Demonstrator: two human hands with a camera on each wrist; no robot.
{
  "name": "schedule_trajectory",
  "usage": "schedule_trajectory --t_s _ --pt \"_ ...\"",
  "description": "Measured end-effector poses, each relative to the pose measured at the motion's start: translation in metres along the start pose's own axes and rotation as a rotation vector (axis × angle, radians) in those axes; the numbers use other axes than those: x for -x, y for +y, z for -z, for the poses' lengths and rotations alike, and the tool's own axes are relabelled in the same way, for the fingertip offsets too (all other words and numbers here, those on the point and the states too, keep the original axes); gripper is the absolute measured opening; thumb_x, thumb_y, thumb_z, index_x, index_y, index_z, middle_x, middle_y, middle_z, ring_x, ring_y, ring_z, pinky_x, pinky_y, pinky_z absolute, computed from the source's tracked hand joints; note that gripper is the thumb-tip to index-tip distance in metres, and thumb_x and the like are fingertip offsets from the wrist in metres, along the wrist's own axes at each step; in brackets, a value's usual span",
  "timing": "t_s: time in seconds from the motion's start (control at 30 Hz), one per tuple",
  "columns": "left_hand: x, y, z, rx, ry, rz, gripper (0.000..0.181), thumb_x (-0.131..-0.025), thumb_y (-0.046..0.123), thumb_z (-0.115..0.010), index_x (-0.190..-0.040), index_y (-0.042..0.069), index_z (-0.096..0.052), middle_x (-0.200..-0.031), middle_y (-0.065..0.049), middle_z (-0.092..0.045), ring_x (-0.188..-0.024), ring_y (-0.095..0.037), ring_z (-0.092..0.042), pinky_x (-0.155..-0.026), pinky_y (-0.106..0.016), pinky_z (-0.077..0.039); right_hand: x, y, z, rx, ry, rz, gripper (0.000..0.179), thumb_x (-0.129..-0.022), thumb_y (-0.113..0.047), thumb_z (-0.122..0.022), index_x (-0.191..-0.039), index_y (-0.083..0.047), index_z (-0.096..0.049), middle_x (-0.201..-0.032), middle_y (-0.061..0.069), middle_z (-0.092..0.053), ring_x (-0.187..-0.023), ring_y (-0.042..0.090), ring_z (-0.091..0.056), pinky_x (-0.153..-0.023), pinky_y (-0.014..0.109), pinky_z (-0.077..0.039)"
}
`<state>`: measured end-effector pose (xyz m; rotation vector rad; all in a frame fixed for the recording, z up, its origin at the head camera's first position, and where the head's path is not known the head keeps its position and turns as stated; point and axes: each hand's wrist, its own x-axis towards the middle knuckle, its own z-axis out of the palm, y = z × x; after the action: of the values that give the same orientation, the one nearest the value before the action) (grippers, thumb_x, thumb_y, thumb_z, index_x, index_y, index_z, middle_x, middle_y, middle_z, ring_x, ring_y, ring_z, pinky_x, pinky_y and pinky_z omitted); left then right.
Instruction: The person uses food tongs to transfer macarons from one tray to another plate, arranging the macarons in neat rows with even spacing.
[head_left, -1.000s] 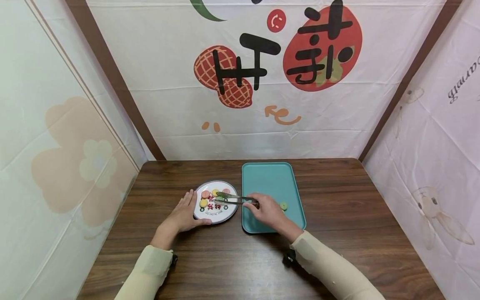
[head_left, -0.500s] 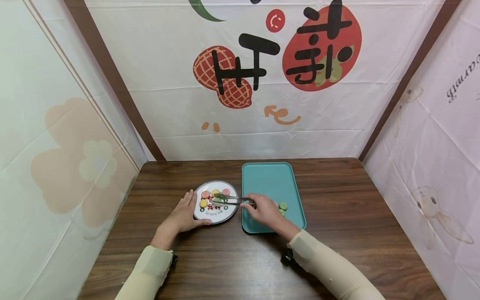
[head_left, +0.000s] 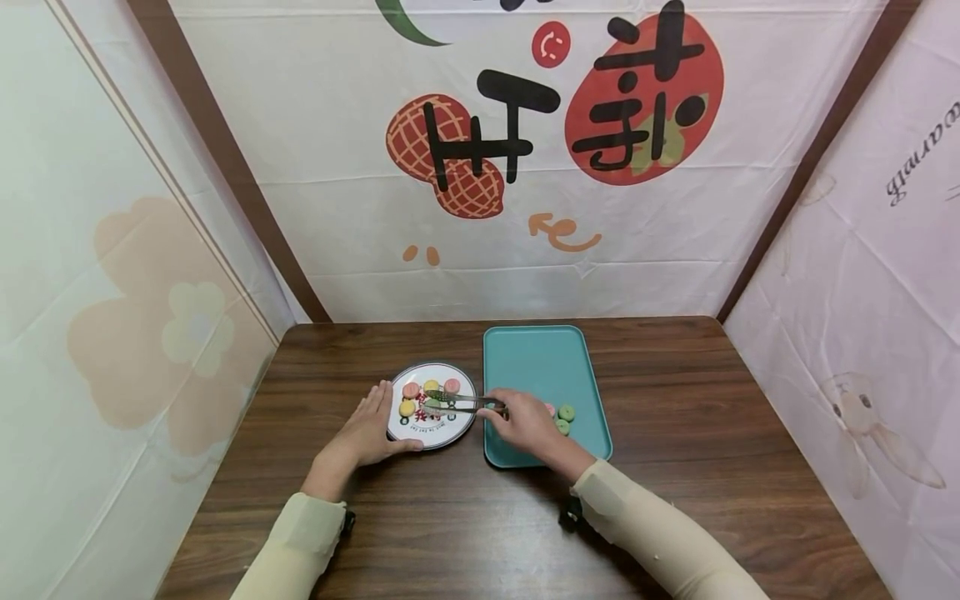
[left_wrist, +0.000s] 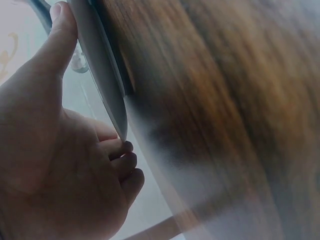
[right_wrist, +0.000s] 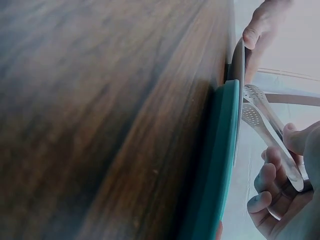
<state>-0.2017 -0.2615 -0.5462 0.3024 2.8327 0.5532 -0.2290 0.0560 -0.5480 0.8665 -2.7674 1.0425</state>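
Observation:
My left hand (head_left: 366, 429) rests at the left rim of a white plate (head_left: 442, 435), its straight fingers along the upper side and its thumb on the near edge. My right hand (head_left: 525, 423) grips metal tongs (right_wrist: 272, 120) with perforated ends. Those ends reach over the plate, around a green macaron (head_left: 432, 406); whether they touch it I cannot tell. Also on the plate lie a yellow macaron (head_left: 407, 407), a second yellow one, an orange-pink macaron (head_left: 411, 389) and a pink macaron (head_left: 452, 386).
Right of the plate lies a teal tray (head_left: 534, 354), partly under my right hand. On it are two green macarons (head_left: 566, 412) and a pink one half hidden by the hand. Printed cloth walls (head_left: 337, 242) stand behind and beside the wooden table (head_left: 675, 400).
My right hand has shifted slightly left with the tongs, whose ends have moved left over the green macaron. More of the macarons on the tray now show. My left hand has stayed put.

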Motion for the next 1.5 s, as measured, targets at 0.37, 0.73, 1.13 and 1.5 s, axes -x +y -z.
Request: schedule_trajectory --t_s 0.37,0.73,1.13,1.5 --pt "0.0 0.0 0.003 -0.007 -0.016 0.006 0.135 -0.087 0.07 -0.079 -0.165 -0.016 -0.011 -0.173 -0.038 -0.009 -0.162 -0.051 -0.01 -0.133 -0.059 -0.014 -0.003 0.0 -0.002 0.033 0.007 0.0 0.027 -0.105 -0.031 -0.073 -0.123 -0.012 -0.078 -0.083 -0.008 -0.067 -0.063 0.005 -0.053 -0.057 0.027 -0.046" --pt "-0.001 -0.002 0.001 0.0 -0.018 0.016 0.134 -0.087 0.071 -0.078 -0.165 -0.015 -0.011 -0.173 -0.037 -0.008 -0.163 -0.05 -0.009 -0.133 -0.059 -0.014 -0.002 -0.002 -0.004 0.056 0.009 -0.018 0.03 -0.105 -0.034 -0.073 -0.126 -0.012 -0.078 -0.089 -0.005 -0.072 -0.065 0.004 -0.057 -0.058 0.028 -0.049" --pt "0.0 -0.003 0.0 0.01 -0.011 0.015 0.133 -0.087 0.068 -0.08 -0.165 -0.015 -0.011 -0.173 -0.037 -0.009 -0.162 -0.051 -0.01 -0.133 -0.06 -0.014 0.001 -0.005 0.001 0.017 0.024 -0.021 0.033 -0.105 -0.032 -0.074 -0.129 -0.01 -0.076 -0.088 -0.005 -0.072 -0.059 0.004 -0.052 -0.053 0.026 -0.045" --pt "0.0 0.0 0.001 0.005 -0.012 0.009 0.134 -0.086 0.069 -0.08 -0.164 -0.016 -0.012 -0.172 -0.038 -0.009 -0.162 -0.052 -0.011 -0.133 -0.061 -0.015 0.012 -0.003 0.013 0.003 0.03 -0.049 0.039 -0.106 -0.039 -0.071 -0.132 -0.009 -0.075 -0.08 -0.01 -0.064 -0.06 0.005 -0.05 -0.048 0.025 -0.042"
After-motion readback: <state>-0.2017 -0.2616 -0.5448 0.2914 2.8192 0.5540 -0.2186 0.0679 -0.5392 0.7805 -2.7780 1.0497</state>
